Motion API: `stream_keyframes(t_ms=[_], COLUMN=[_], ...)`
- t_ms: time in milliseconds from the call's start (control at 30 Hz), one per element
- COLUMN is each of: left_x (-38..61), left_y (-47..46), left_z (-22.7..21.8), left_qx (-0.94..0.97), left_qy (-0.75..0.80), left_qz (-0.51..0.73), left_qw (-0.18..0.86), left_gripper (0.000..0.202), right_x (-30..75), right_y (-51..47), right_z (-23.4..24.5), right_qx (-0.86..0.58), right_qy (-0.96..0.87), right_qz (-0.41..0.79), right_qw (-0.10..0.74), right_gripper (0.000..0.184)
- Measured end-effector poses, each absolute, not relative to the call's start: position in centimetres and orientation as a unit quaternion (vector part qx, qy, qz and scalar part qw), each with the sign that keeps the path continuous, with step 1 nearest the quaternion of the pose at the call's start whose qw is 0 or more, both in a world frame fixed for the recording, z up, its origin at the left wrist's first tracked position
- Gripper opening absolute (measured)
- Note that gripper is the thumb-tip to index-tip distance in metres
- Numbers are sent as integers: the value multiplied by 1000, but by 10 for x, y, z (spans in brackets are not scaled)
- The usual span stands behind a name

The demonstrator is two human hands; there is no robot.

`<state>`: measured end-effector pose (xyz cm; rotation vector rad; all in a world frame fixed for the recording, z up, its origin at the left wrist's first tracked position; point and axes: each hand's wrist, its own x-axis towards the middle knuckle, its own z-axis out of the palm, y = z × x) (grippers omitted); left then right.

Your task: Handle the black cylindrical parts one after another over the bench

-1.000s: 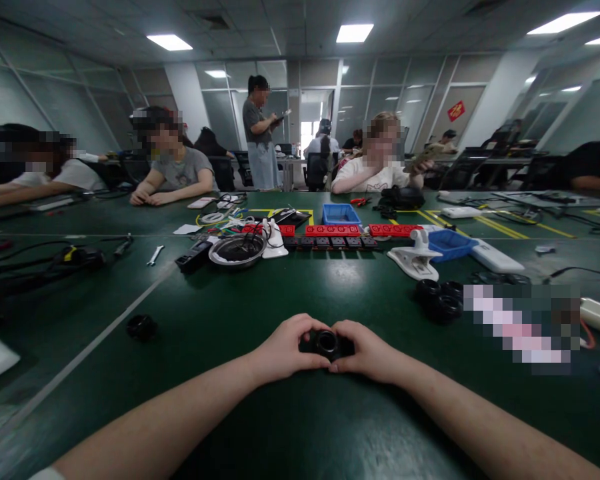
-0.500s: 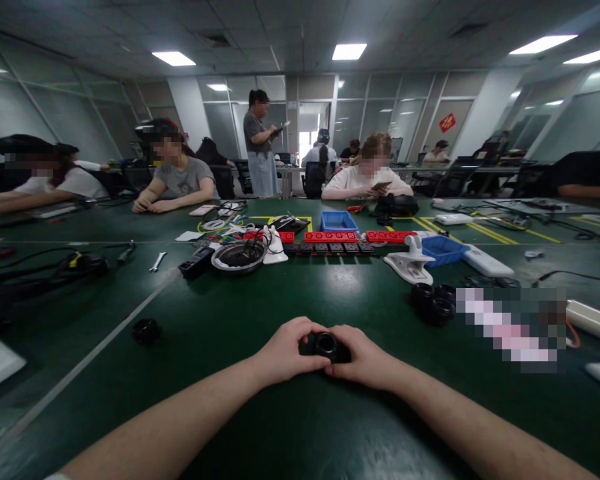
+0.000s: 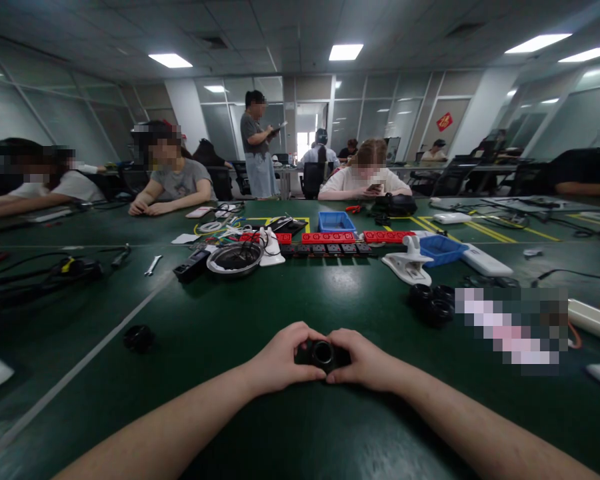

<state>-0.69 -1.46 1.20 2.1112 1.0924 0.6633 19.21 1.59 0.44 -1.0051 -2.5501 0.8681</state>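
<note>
A small black ring-shaped part (image 3: pixel 323 353) sits between both of my hands, low over the green table (image 3: pixel 300 300). My left hand (image 3: pixel 280 357) curls round its left side, fingers closed on it. From the other side my right hand (image 3: pixel 365 360) grips it the same way, thumb and fingers pinched on its edge. The part's round opening faces up toward me. Both forearms rest on the table near the front edge.
Several black rings (image 3: pixel 433 303) lie to the right, one more black ring (image 3: pixel 139 337) to the left. Further back are a metal bowl (image 3: pixel 235 257), red and black strips (image 3: pixel 330 238), blue trays (image 3: pixel 337 221), a white clamp (image 3: pixel 410 261) and cables (image 3: pixel 55 270). People sit across the table.
My hands and the part stay together, almost still; the view has shifted slightly, and the fingers have adjusted a little round the part.
</note>
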Motion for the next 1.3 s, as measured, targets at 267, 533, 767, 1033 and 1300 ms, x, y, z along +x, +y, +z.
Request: stream_keyframes(t_ms=[267,533,767,1033,1300], left_x=[6,-1,-5,-5,-8], left_y=[-20,-17,-17,-15,-15], left_z=[5,8,15,13,10], left_qx=[752,783,813,807,819], left_qy=[506,462,413,409,385], left_qz=[305,277,241,254,260], left_qw=[293,312,333,343,335], left_gripper=[35,35,35,43,50], right_x=[178,186,197,197,199], right_y=[3,5,14,17,19], right_z=[0,8,15,10,12], right_qx=[-453,-374,-292,-292,-283], right_qy=[-867,-880,-907,-902,-901], right_qz=[134,238,284,297,310], right_qw=[156,173,105,113,112], right_gripper=[35,54,38,38,34])
